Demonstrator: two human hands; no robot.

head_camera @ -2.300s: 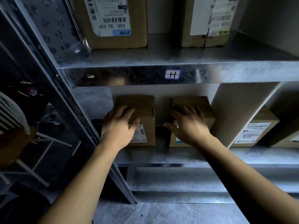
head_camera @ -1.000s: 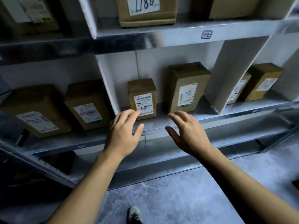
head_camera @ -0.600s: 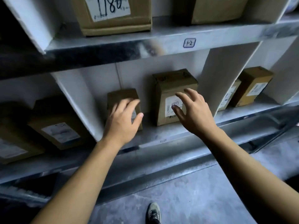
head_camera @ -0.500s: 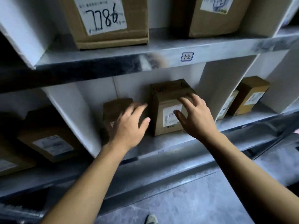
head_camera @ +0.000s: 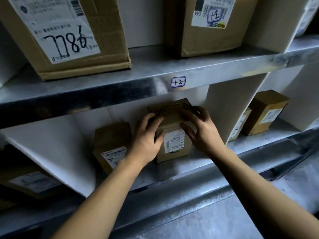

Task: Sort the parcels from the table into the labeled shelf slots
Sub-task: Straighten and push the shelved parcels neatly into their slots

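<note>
the middle parcel is dull brown cardboard, with black handwriting across its top and a white label printed in black. the smaller parcel is the same brown, its label also white. the shelf is shiny grey metal and its dividers are white. the slot tag is white, blue-bordered, with black marks. the big upper box is tan, with black marker digits on white.
</note>
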